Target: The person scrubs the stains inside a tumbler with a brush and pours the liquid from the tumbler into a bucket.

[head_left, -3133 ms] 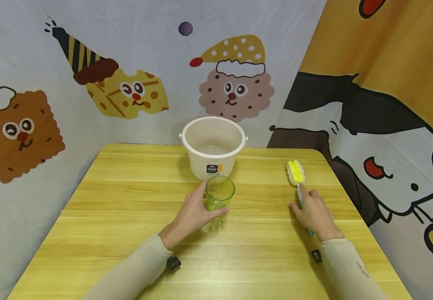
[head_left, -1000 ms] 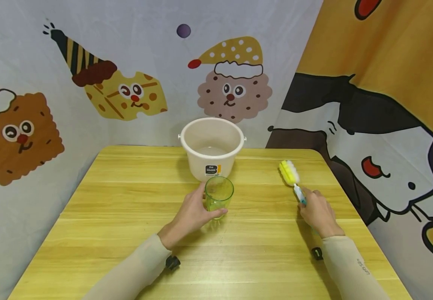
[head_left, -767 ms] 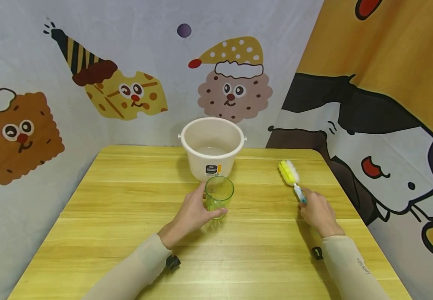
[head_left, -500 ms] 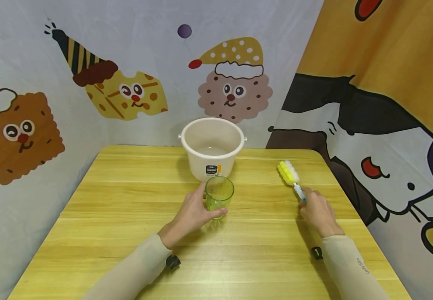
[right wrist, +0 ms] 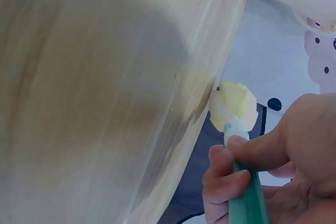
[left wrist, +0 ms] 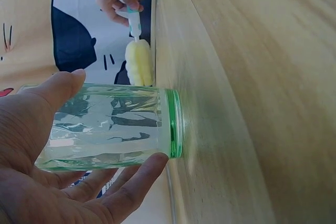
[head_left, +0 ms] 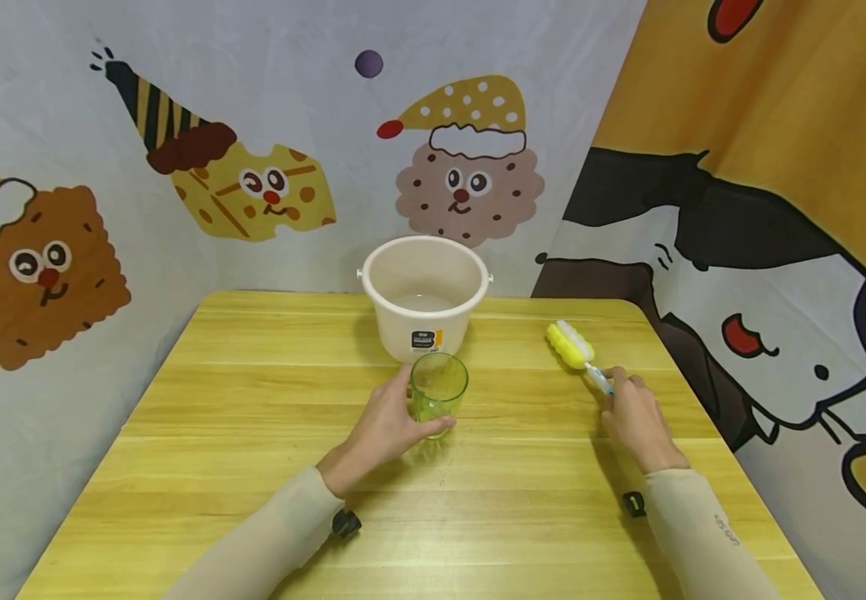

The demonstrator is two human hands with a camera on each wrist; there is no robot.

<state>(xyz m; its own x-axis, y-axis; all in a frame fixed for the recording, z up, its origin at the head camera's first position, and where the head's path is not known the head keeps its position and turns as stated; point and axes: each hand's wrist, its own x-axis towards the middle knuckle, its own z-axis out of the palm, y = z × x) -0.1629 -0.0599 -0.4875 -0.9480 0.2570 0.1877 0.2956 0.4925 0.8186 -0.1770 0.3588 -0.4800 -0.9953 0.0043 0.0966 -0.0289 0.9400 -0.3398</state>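
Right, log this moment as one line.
left hand: holds green cup | right hand: grips sponge brush | bucket: on table, behind green cup

Cream bucket (head_left: pixel 395 325) upright on wood-grain table (head_left: pixel 252 375), near the far edge; small knobs at either side below the rim, black-and-orange label (head_left: pixel 425 339) on the front wall. Pale backdrop (head_left: pixel 267 58) behind, printed with a brown square biscuit figure (head_left: pixel 46 279) at far left, yellow cheese figure (head_left: pixel 256 196) in striped hat, purple dot (head_left: pixel 368 63) and pinkish round biscuit figure (head_left: pixel 470 202) in spotted cap. Right side: orange printed area (head_left: pixel 800 100) above a large black-and-white cartoon animal (head_left: pixel 778 308), mouth red.
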